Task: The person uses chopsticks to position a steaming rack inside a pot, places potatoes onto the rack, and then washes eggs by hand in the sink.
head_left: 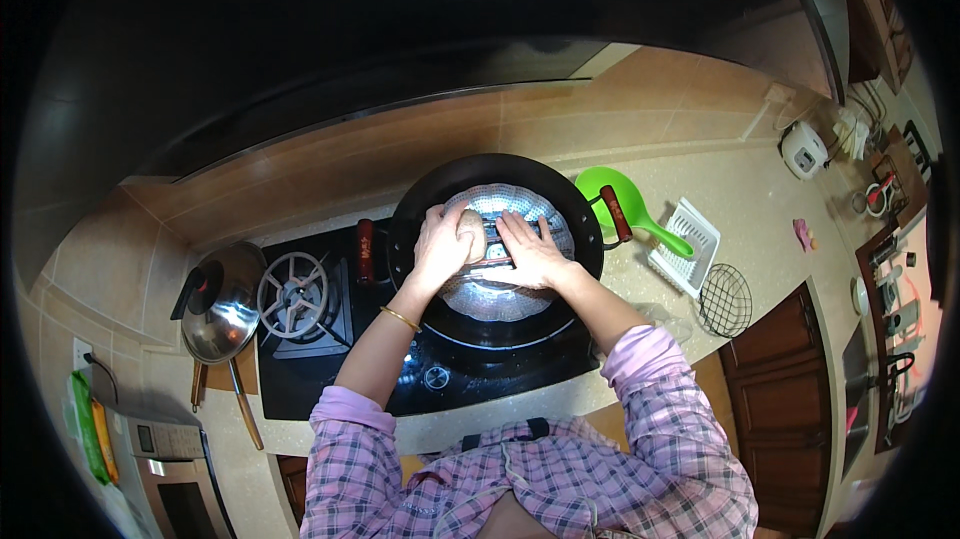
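A large black wok (416, 183) with red handles sits on the gas hob (322, 381). Inside it lies a perforated metal steamer basket (510, 306) with scalloped edges. My left hand (442, 243) is curled around a pale brownish, rounded item (472, 233) over the basket's left part. At the basket's middle, my right hand (532, 250) lies flat with fingers spread, palm down, on or just above a dark-edged, shiny object (495, 252) with bars. What that object is cannot be told, as both hands partly cover it.
Right of the wok are a green ladle-shaped strainer or scoop (636, 205), a white plastic basket (686, 246) and a black wire rack (725, 300). On the left stand a lidded pan (225, 314) and a bare burner (292, 295). The range hood (360, 21) overhangs everything.
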A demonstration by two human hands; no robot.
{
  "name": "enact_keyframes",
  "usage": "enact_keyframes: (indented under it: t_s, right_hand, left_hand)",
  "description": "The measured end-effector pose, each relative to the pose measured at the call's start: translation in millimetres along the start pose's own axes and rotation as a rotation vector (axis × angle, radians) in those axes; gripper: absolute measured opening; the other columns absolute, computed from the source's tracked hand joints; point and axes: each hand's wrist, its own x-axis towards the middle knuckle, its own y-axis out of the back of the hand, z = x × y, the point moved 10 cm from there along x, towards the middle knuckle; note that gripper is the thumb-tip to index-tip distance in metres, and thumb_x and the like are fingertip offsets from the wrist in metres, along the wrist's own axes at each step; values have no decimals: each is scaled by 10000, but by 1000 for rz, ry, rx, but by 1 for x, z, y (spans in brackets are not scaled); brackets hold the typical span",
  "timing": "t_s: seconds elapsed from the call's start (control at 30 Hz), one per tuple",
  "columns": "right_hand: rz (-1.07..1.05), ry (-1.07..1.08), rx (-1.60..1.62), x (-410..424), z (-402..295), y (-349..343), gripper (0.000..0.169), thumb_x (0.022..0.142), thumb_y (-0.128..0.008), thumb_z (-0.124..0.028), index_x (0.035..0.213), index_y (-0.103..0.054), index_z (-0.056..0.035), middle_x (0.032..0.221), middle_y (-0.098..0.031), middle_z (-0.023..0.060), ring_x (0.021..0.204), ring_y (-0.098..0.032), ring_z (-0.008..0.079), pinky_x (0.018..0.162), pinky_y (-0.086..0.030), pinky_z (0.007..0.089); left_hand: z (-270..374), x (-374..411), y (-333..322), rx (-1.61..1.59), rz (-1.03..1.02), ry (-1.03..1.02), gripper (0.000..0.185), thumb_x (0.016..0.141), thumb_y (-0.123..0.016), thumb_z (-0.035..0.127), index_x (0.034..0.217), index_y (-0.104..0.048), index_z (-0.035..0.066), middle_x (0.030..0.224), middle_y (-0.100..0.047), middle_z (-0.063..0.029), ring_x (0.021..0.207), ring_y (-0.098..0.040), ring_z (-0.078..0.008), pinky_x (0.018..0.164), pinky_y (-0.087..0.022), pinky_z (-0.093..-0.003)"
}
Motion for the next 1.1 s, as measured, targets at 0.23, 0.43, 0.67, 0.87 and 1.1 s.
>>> enact_keyframes:
  t_s: [0.23, 0.43, 0.67, 0.87, 1.1]
  right_hand:
    - [38, 0, 17, -1, 7, -4, 1100, 723, -500, -757, 1469, -161, -24, 1541, -121, 179, 1437, -91, 308, 1126, -28, 574]
    - [0, -16, -1, -4, -1, 1, 1098, 734, -515, -738, 1476, -128, -28, 1546, -84, 182, 1437, -77, 315, 1128, -35, 572]
    - [26, -25, -15, -3, 3, -1, 1121, 717, -510, -760, 1477, -128, -31, 1544, -87, 186, 1435, -84, 321, 1125, -37, 577]
    - [133, 66, -50, -13, -12, 20, 1072, 716, -552, -723, 1481, -157, -85, 1535, -111, 197, 1429, -110, 337, 1116, -73, 591]
    - [447, 434, -25, -52, -54, 61, 176, 821, -561, -172, 956, -582, -60, 1010, -569, 128, 941, -551, 294, 803, -473, 392]
  left_hand:
    - [30, -9, 1, 39, -19, -102, 380, 858, -517, 292, 1181, -595, 107, 1238, -505, -279, 1090, -546, -429, 927, -458, -470]
    - [27, -8, 9, 18, 25, -101, 355, 869, -486, 299, 1118, -616, 81, 1182, -545, -277, 1015, -585, -433, 895, -484, -462]
    - [20, -9, 6, 37, 30, -95, 367, 884, -469, 308, 1136, -605, 79, 1202, -537, -276, 1017, -585, -425, 901, -477, -468]
    - [17, -10, 4, 46, 7, -88, 374, 888, -483, 316, 1176, -582, 98, 1226, -524, -263, 1052, -568, -418, 918, -464, -467]
    - [12, -9, 0, 78, -56, -59, 415, 828, -562, 280, 1214, -558, 126, 1279, -495, -229, 1111, -538, -397, 941, -453, -454]
